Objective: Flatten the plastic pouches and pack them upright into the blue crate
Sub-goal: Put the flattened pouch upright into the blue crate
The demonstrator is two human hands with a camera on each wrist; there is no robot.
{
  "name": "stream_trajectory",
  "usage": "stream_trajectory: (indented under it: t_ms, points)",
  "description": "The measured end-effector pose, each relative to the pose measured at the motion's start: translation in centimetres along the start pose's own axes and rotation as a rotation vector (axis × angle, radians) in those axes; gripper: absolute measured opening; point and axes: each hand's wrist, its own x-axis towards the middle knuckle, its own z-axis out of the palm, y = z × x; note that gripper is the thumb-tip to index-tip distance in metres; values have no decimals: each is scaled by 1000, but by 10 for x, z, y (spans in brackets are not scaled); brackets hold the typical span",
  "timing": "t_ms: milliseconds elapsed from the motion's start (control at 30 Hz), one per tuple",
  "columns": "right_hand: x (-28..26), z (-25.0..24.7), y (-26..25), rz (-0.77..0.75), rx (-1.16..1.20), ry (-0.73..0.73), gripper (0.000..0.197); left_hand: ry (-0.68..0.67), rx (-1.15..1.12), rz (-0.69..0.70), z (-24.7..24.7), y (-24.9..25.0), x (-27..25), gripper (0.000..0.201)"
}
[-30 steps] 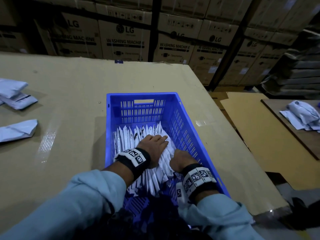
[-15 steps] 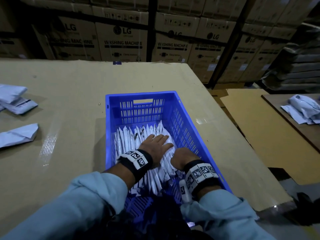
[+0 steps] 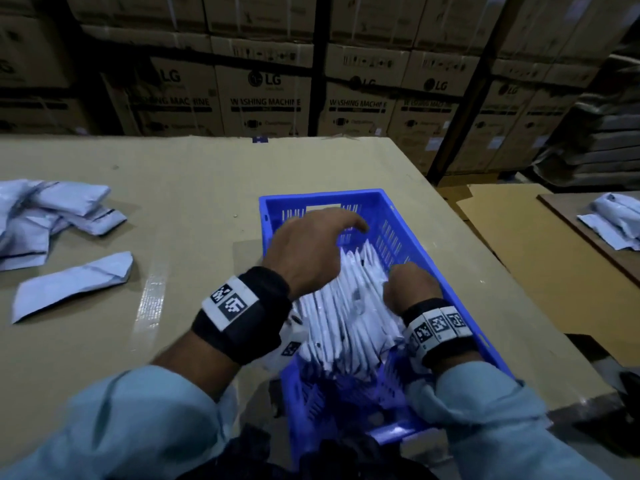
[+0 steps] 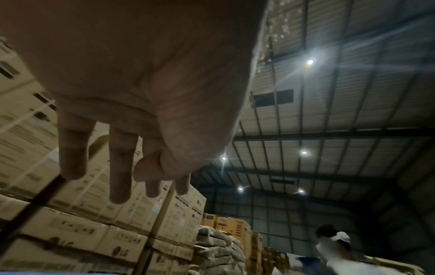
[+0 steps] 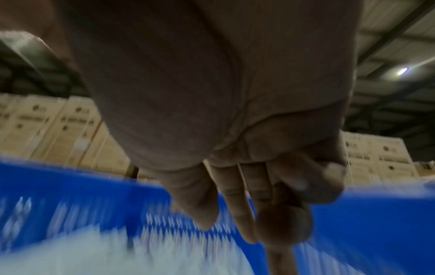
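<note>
The blue crate (image 3: 434, 268) stands on the cardboard-covered table, near its right edge. A row of white plastic pouches (image 3: 346, 313) stands upright inside it and leans toward the far wall. My left hand (image 3: 311, 244) hovers above the pouches over the crate's far half, with relaxed, spread fingers (image 4: 120, 167) that hold nothing. My right hand (image 3: 412, 285) rests on the right end of the row, beside the crate's right wall. Its fingers (image 5: 237, 204) point down at the pouches; that view is blurred and shows nothing held. The crate (image 5: 70, 186) fills that view's lower part.
Loose crumpled pouches lie on the table at the left: a single one (image 3: 72, 282) and a pile (image 3: 52, 213). More pouches (image 3: 616, 216) lie on a separate surface at the far right. Stacked cartons (image 3: 263, 98) stand behind. Another person (image 4: 334, 243) is far off.
My left hand has lifted off the pouches and moved up toward the crate's far end. My right hand stays on the row. The row now leans further.
</note>
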Motion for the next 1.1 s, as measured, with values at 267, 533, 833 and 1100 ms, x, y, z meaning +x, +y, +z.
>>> stream_trajectory:
  t_ms: [267,533,833,1100]
  points:
    - [-66,-64,-94,-106,208,182,31,147,-172,-37,-53,-106,-78,42]
    - [-156,-79,-230,-290,284,352,24,248,-245,-199,-98,-195,-191,36]
    - [-178,-9,-347,-507,334,117,34,137,-72,-628,-104,-310,-313,31]
    - [-170,31,-415,-603,220,-25,25,-1,41,-891,-109,-381,-386,36]
